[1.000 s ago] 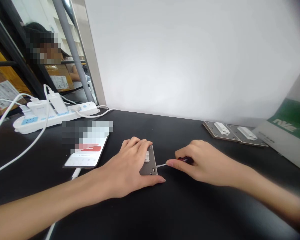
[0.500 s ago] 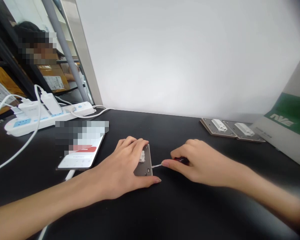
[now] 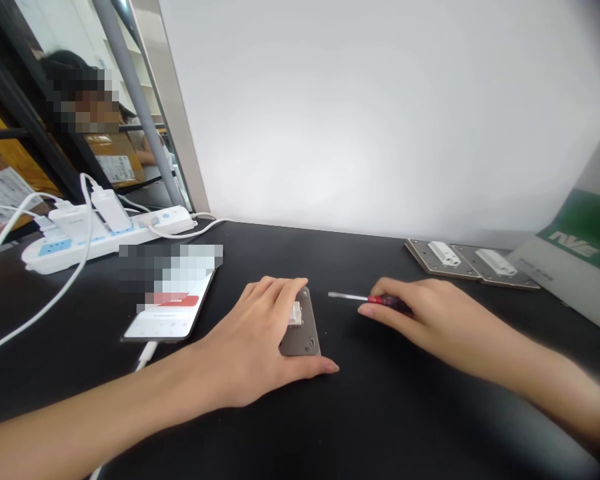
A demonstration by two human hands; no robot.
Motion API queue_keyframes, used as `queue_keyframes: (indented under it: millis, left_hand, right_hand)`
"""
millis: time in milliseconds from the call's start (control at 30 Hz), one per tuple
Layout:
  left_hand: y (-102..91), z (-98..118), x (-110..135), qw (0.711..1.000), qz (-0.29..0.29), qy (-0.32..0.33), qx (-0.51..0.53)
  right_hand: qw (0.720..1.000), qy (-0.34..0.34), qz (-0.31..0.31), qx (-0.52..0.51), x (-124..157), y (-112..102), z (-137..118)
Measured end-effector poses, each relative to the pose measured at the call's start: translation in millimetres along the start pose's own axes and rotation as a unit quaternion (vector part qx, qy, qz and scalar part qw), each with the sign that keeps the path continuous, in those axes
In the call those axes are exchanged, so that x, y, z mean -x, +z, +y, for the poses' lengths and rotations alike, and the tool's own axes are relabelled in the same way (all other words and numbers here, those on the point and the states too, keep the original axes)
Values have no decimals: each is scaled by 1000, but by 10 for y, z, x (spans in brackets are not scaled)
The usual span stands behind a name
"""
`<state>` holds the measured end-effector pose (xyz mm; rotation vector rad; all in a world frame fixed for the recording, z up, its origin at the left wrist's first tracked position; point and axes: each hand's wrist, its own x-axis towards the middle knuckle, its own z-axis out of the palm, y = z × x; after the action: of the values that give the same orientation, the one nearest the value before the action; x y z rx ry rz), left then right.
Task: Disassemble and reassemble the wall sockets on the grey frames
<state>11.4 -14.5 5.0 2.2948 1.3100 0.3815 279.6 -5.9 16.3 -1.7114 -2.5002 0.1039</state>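
On the black table, my left hand (image 3: 260, 343) lies over a grey-brown switch or socket plate (image 3: 306, 330) with a white block on its back. My thumb runs along the near edge and my fingers wrap the far side, so the plate's left part is hidden. To the right, my right hand (image 3: 425, 310) is closed round the red and black handle of a flat-tipped screwdriver (image 3: 373, 299). Its metal shaft points left, and the tip is apart from the plate, just off its upper right side.
Two similar plates (image 3: 443, 261) lie side by side at the back right, near a white and green bag (image 3: 580, 247). A phone (image 3: 175, 300) with a charging cable lies left, before a white power strip (image 3: 105, 237). Behind the shelving sits another person (image 3: 83, 93).
The screwdriver tip has come away from the plate's right edge. My right hand has moved right and slightly up with it. My left hand still grips the plate.
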Motion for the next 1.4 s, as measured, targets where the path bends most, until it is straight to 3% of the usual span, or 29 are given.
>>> queue_keyframes:
  millis: [133,400,500,633,767,833,933,1000,1100,1267,1333,1400]
  left_hand:
    - [38,9,-19,1000,11,-7,-13]
    - [17,57,-23,999,33,11,-35]
    - [-108,-23,39,996,51,42,-53]
    - [-303,-180,152,996,23,46,-78]
    - [-330,-253,202,999,16,33,-39]
    - [-288,-241,189,1000,8,20,-8]
    - [-227,-180,138,999,-3,22,28]
    - [-204,-133,96,998,-7,30,46]
    - [-185,-87,43,997,-19,39,67]
    - [-131,-80,37,995,-10,32,97]
    - [-97,-82,54,995,4,18,97]
    - [-54,-86,66,996,28,14,83]
  right_hand:
    - [997,27,33,65,4,4,138]
    - [971,128,58,194,50,56,143]
    - [965,135,69,214,64,71,159]
    - [962,130,94,224,73,93,238]
    - [961,86,148,217,61,81,278]
    - [966,33,177,187,47,72,194]
    - [975,-78,205,30,10,95,-92]
    - [977,-125,154,-76,-33,137,-324]
    - [969,-179,93,-145,-124,194,-575]
    - [966,-145,68,-203,-199,126,-582]
    - [962,-102,76,-244,-178,67,-515]
    - [939,-38,93,-329,-149,26,-459]
